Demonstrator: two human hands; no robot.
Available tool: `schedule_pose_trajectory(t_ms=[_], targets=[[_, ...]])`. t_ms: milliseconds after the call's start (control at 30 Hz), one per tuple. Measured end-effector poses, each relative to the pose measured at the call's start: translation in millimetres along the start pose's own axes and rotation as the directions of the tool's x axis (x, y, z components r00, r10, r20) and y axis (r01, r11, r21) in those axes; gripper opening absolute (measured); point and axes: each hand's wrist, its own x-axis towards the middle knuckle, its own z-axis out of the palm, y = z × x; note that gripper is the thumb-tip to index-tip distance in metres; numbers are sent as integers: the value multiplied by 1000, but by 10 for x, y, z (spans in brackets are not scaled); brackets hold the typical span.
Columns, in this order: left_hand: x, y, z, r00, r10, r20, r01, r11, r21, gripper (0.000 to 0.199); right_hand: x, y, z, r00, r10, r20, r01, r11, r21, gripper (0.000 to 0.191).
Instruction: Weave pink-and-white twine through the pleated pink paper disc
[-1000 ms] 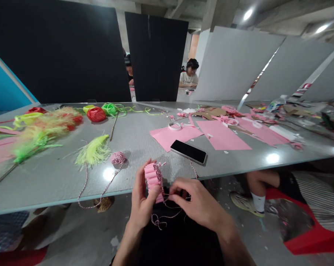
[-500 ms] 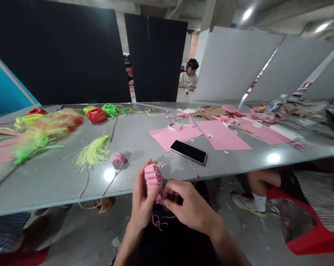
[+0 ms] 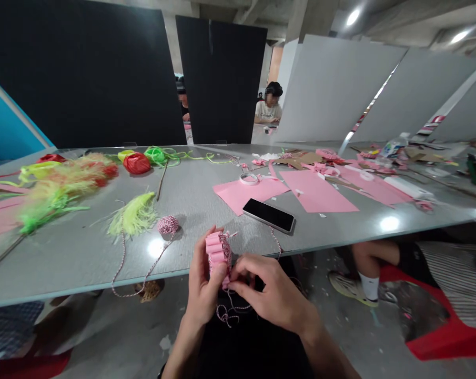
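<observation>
My left hand (image 3: 201, 287) is wrapped round a pink fluted paper piece (image 3: 217, 247), its thumb pressed on the near face. Red-and-white twine runs along the right side of that piece. At its lower right edge the thumb and fingers of my right hand (image 3: 267, 287) are pinched together on the twine (image 3: 232, 305); the exact grip is partly hidden. Loose loops of the same string dangle below, over my dark clothing. A ball of the twine (image 3: 168, 225) lies on the table to the left, with a strand drooping over the edge.
On the grey table (image 3: 206, 216) lie a phone (image 3: 268, 215), pink paper sheets (image 3: 318, 192), a white tape roll (image 3: 248, 179) and a yellow-green fringe bundle (image 3: 133, 216). Coloured raffia (image 3: 136, 163) sits further left. Dark panels (image 3: 222, 79) stand behind. A seated person's leg (image 3: 374, 263) shows at right.
My right fingers have shifted very slightly at the lower edge of the pink piece, and a strand below them hangs differently. My left hand keeps its hold.
</observation>
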Motion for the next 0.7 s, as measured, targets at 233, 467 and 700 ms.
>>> schedule_pose_trajectory(t_ms=[233, 467, 700], targets=[[-6, -9, 7, 1000, -1, -3, 1, 1000, 17, 55, -308, 260, -455, 857, 515, 22, -394, 681, -617, 21], [12, -7, 2, 1000, -6, -3, 6, 1000, 6, 56, -50, -43, -77, 994, 109, 8, -109, 993, -42, 12], [3, -20, -9, 1000, -13, -6, 13, 1000, 2, 56, -225, 186, -346, 889, 455, 55, -348, 749, -564, 20]])
